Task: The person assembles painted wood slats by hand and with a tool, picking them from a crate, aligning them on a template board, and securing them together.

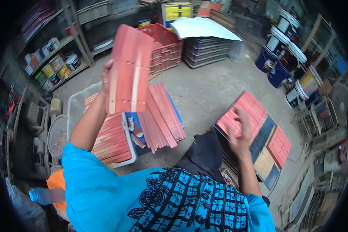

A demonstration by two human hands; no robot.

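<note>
The bundle of red slats (128, 73) is raised above the floor, up and left of the middle of the view. Its long axis runs nearly straight away from the person, the far end leaning a little to the right and the near end pointing back toward the body. The left hand (107, 72) is closed around its left edge; blur keeps the slats in it from being counted. The right hand (239, 133) is open, fingers spread, with nothing in its grasp; whether it touches the slats behind it cannot be told.

Those slats lie on one dark board (263, 130) in two groups, a large one (248, 110) and a small one (278, 146). One white crate (78, 99) holds many more slats (112, 145), lying crosswise. Just beside it is one pile of loose slats (163, 116), slanting from upper left to lower right. Beyond stand one red crate (166, 56) and one stack of dark trays (205, 50) under one white sheet (205, 28). At least six buckets (278, 38) stand at the upper right.
</note>
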